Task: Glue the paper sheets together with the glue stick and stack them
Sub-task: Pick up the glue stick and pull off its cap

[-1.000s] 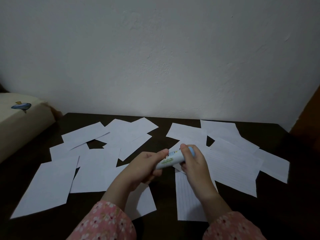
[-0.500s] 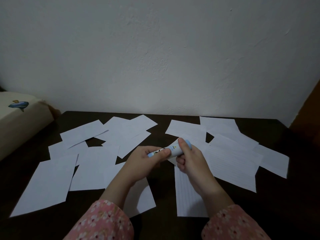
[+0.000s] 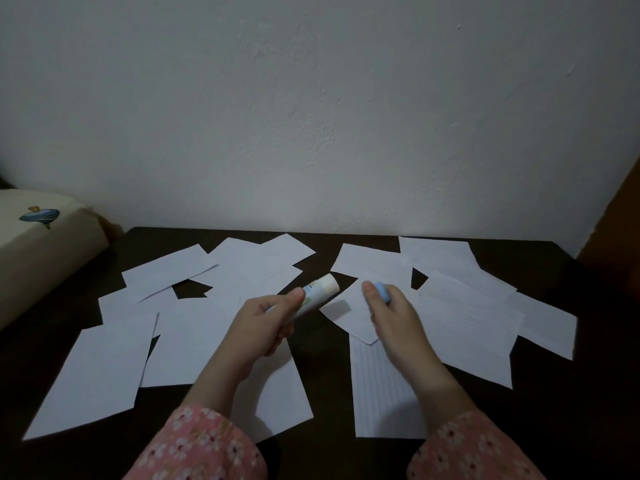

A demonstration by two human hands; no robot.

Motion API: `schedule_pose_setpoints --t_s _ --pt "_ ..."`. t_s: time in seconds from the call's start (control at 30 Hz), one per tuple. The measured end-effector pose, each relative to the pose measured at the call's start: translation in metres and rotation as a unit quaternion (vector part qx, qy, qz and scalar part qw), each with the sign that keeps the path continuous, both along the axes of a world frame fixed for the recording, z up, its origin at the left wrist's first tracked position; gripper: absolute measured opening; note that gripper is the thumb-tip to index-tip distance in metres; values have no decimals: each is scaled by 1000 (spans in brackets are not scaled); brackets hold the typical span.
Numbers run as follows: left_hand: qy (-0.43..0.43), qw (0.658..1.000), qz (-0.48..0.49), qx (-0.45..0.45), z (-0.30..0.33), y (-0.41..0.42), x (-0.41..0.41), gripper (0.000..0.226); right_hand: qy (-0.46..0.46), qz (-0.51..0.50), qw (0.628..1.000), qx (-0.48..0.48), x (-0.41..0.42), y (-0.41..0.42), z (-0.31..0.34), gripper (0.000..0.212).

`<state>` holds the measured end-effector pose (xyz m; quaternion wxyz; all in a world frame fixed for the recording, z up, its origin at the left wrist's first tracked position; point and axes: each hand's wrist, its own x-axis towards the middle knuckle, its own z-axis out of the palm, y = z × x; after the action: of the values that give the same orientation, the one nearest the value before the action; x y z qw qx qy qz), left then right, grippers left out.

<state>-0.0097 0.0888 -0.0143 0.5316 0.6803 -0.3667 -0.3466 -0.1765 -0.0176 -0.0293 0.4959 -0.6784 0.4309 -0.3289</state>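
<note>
Cushion (image 3: 41, 251): pale, at the far left edge, off the table, no part in the job.
Table (image 3: 329, 375): dark, set against a white wall (image 3: 311, 116).
Left sheets (image 3: 90, 375): loose white pieces scattered and overlapping on the left half; none looks glued or stacked yet.
Left hand (image 3: 263, 327): fingers wrapped round the lower barrel of the glue stick, a firm grasp.
Glue stick (image 3: 317, 294): held above the table near its middle, tilted up and to the right, open end away from the palm; cap off. Whether any glue is wound out I cannot tell.
Cap (image 3: 382, 292): light blue, pinched in the right hand's fingertips, well clear of the stick.
Right hand (image 3: 391, 317): closed on the cap, hovering over a small sheet.
Lined sheet (image 3: 381, 393): lies directly below the right forearm, nearest the body.
Right sheets (image 3: 467, 323): more overlapping pieces, some ruled.
Handling, stick: likely light, rigid, smooth plastic; best gripped low on the barrel, as now.
Handling, paper: thin, limp, apt to slide on the table and crease; pin a corner flat while rubbing, lift by an edge.
</note>
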Motion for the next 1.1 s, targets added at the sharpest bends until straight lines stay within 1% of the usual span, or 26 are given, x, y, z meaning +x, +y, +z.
schedule_pose_setpoints --t_s 0.1,0.17,0.27,0.4,0.47,0.57,0.67,0.8,0.9,0.93,1.0,1.1 --pt "10 999 47 -23 -5 -5 4 35 48 17 997 -49 9 -3 0 31" --pt "12 996 78 -31 -8 -8 5 39 79 22 994 -69 22 -9 1 29" --pt "8 992 117 -40 -13 -14 7 42 133 20 986 -98 48 -18 4 34" --pt "-19 986 151 -63 -18 -20 9 44 195 40 973 -113 77 -24 8 38" --pt "-28 984 161 -68 -20 -23 12 49 223 49 967 -117 88 -28 8 38" --pt "-31 981 177 -73 -22 -24 16 55 250 39 960 -118 99 -32 6 40" --pt "-26 980 178 -86 -22 -23 19 49 285 46 951 -112 105 -33 0 46" --pt "-18 980 175 -88 -23 -22 21 53 284 46 953 -100 104 -33 -5 52" --pt "-18 982 165 -87 -21 -20 18 51 282 50 953 -99 100 -30 0 76" --pt "-21 983 162 -84 -20 -20 17 49 267 45 957 -104 96 -27 3 79" --pt "-21 985 153 -83 -17 -18 14 47 213 27 970 -113 85 -19 9 74" --pt "-18 988 132 -80 -11 -16 4 37 132 7 986 -100 60 -6 14 56"
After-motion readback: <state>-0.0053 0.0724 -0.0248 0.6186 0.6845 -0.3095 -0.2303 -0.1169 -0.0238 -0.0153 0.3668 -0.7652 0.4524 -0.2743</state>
